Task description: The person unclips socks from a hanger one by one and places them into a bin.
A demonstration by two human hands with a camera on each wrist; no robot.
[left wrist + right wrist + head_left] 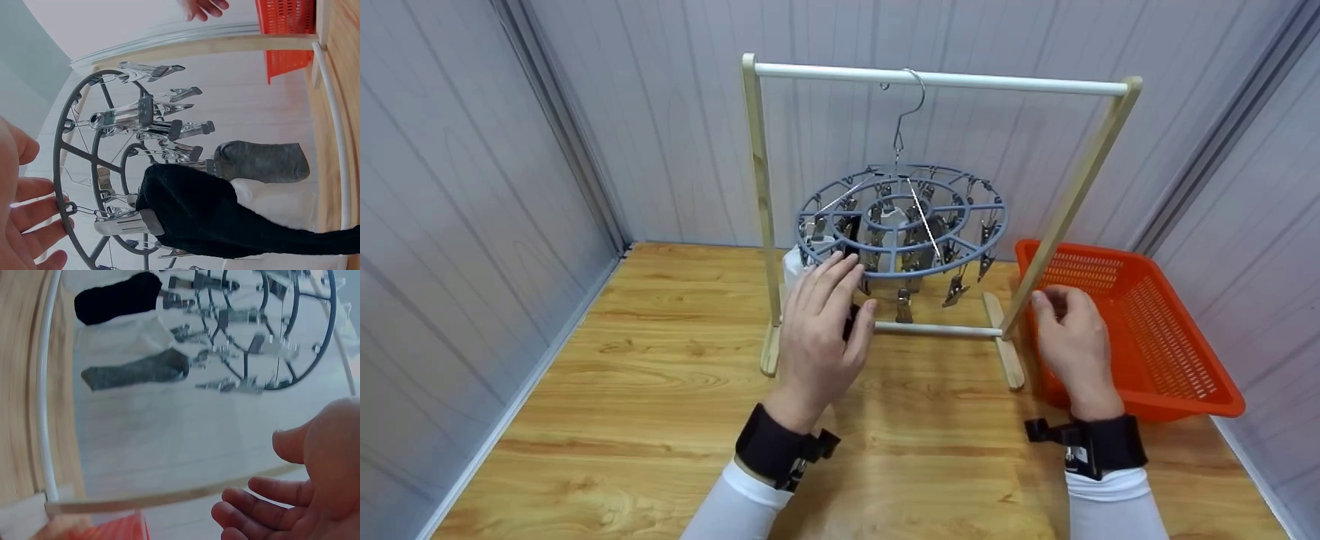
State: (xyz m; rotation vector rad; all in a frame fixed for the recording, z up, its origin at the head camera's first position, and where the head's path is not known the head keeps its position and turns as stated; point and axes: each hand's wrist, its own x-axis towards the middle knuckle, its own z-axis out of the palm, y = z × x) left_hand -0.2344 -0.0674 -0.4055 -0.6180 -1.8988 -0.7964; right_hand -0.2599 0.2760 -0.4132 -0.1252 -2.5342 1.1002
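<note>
A blue-grey round clip hanger (894, 274) hangs by its metal hook (913, 105) from the rack's top bar, with several metal clips (956, 290) dangling below. My left hand (819, 330) is at the hanger's near left rim, its extended fingers (35, 216) right at the ring. Close by, a black sock (188, 208) hangs from a clip. Farther in hang a grey sock (261, 162) and a white cloth piece (121, 337), both clipped. My right hand (1074, 337) hovers near the rack's right post, fingers loosely bent and holding nothing.
The rack has wooden posts (763, 187), a white top bar (1012, 80) and a low crossbar (937, 328). An orange basket (1177, 300) stands right of it on the wooden table (607, 390). Pale panels (675, 120) enclose the back and sides.
</note>
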